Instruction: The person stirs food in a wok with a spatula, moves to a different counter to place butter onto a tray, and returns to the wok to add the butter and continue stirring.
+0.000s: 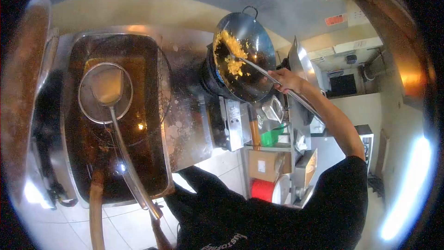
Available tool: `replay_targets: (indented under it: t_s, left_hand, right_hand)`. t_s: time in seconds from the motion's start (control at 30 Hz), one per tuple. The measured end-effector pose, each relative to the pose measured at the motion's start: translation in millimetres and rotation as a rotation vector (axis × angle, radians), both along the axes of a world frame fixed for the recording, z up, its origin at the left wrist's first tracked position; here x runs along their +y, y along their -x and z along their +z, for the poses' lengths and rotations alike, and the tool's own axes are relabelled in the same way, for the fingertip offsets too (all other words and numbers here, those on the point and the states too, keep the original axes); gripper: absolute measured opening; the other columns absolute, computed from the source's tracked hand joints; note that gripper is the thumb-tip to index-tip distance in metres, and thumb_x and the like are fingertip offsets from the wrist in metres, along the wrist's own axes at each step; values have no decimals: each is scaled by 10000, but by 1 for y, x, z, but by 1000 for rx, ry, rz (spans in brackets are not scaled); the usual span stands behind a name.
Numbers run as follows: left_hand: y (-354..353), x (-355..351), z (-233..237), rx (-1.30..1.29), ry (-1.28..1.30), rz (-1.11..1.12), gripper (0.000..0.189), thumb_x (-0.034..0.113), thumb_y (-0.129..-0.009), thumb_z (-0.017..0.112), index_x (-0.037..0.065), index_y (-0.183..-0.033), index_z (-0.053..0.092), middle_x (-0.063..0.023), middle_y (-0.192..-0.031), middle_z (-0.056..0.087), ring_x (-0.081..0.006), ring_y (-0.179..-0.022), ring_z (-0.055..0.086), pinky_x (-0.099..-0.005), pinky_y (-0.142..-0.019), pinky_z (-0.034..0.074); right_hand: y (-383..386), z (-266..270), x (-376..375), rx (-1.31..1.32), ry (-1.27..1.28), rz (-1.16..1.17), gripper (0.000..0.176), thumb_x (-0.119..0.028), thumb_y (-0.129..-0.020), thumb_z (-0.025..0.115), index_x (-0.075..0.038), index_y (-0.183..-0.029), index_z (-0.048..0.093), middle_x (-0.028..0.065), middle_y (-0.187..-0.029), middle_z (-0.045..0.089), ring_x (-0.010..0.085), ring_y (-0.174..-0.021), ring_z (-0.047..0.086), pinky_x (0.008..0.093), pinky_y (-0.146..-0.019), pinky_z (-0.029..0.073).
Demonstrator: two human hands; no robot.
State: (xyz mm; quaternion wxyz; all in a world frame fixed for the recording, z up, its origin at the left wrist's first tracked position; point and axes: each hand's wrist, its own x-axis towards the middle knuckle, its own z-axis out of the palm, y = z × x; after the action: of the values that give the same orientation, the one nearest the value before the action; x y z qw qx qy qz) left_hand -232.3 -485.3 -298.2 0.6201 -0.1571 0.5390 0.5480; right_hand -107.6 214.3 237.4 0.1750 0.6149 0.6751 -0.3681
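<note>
My right hand (287, 81) is closed round the long metal handle of a ladle (259, 68). The ladle's head rests among yellow, egg-like food (233, 48) in a black wok (254, 83), which is tilted on a burner. My left hand (157, 215) shows only in part at the bottom, by the handle end of a metal utensil (127, 157); its fingers are too dark and small to make out. That utensil's flat head lies over a round mesh strainer (87, 97), above a rectangular vat of brown liquid (143, 171).
A wooden handle (95, 208) sticks out over the vat's near rim. Below and right of the wok are a metal container (272, 110), a green item (272, 136), a cardboard box (263, 164) and a red item (262, 190). White floor tiles (229, 162) show below the steel counter (185, 129).
</note>
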Motion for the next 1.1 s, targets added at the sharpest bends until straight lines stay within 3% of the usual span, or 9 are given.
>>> replay_targets:
  t_s: [0.3, 0.47, 0.57, 0.73, 0.83, 0.87, 0.97, 1.03, 1.1]
  left_hand:
    - [-31, -11, -6, -30, 90, 41, 324, 264, -952, 480, -17, -875, 621, 26, -529, 431, -61, -385, 354, -224, -341, 304]
    - [-58, -32, 6, -33, 151, 76, 320, 260, -953, 475, -16, -884, 623, 25, -537, 437, -60, -389, 356, -224, -341, 304]
    - [-71, -36, 12, -47, 159, 93, 318, 258, -953, 472, -15, -890, 623, 25, -541, 441, -60, -390, 358, -223, -340, 303]
    - [-78, -26, 5, -44, 133, 114, 315, 254, -954, 468, -14, -899, 624, 25, -549, 447, -59, -394, 360, -223, -340, 303]
    - [-79, -16, 4, -68, 44, 117, 357, 298, -952, 483, -15, -882, 639, 34, -513, 432, -64, -375, 348, -221, -335, 299]
    - [-73, -34, -22, -14, -179, -168, 554, 423, -969, 399, -27, -1291, 428, -70, -831, 595, -49, -513, 414, -194, -443, 375]
    - [-59, -2, -4, 154, 133, 111, 518, 428, -915, 529, -57, -769, 638, -22, -437, 449, -105, -322, 392, -250, -335, 352]
    - [-48, 0, -17, 143, 174, 24, 432, 370, -957, 449, -20, -1104, 565, -56, -660, 587, -65, -340, 351, -229, -371, 356]
    - [-30, 35, 6, 197, 201, -234, 484, 352, -953, 458, -9, -706, 664, -21, -436, 459, -81, -357, 379, -245, -355, 288]
  right_hand:
    - [-77, -96, -17, 11, -351, 263, 290, -207, -939, 510, -55, -1180, 567, 93, -605, 512, 164, -432, 462, 281, -403, 374]
    - [-155, -109, 10, 58, -812, 1174, 285, -120, -942, 404, -35, -1157, 569, 178, -706, 619, 247, -481, 550, 306, -455, 409]
    - [-52, -115, -18, -206, -497, 194, 343, -356, -957, 451, -53, -932, 612, 108, -646, 576, 181, -555, 544, 315, -501, 436]
    - [-88, -104, -53, -159, -451, 234, 357, -347, -963, 475, -41, -1092, 607, 20, -552, 499, 100, -446, 465, 303, -415, 378]
    - [-81, -140, 8, -154, -633, 284, 282, -230, -950, 462, 12, -992, 600, 275, -806, 602, 449, -755, 591, 476, -712, 456]
    - [-67, -133, -11, -122, -655, 265, 282, -230, -950, 462, 12, -992, 600, 275, -806, 602, 449, -755, 591, 476, -712, 456]
    - [-66, -114, -56, 62, -577, 362, 249, -189, -945, 461, 14, -965, 603, 275, -790, 592, 433, -744, 593, 454, -629, 457]
    - [-103, -91, -50, 38, -468, 439, 254, -191, -945, 454, 24, -917, 587, 282, -776, 577, 431, -718, 578, 444, -575, 445]
    - [-101, -110, -17, -107, -550, 422, 290, -217, -952, 443, 28, -889, 586, 278, -763, 585, 411, -690, 567, 445, -563, 439]
